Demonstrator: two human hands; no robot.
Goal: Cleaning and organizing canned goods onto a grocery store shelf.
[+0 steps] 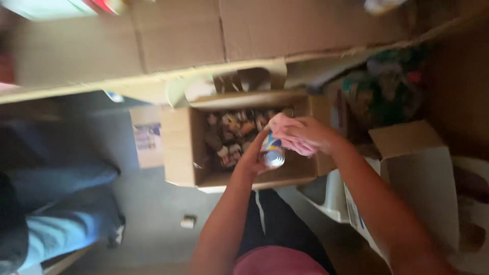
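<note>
My left hand (253, 154) grips a small can (272, 152) with a blue and yellow label, held above an open cardboard box (179, 147). My right hand (313, 133) presses a pink cloth (286, 132) against the top of the can. Inside the box lie several more small cans and jars (232, 135), partly blurred. Both forearms reach in from the bottom of the view.
A large cardboard surface (204, 35) spans the top. Another open box (415, 168) stands at the right beside a white plastic piece (333, 196). Another person's legs in blue jeans (56, 203) are at the left. A small object (188, 221) lies on the grey floor.
</note>
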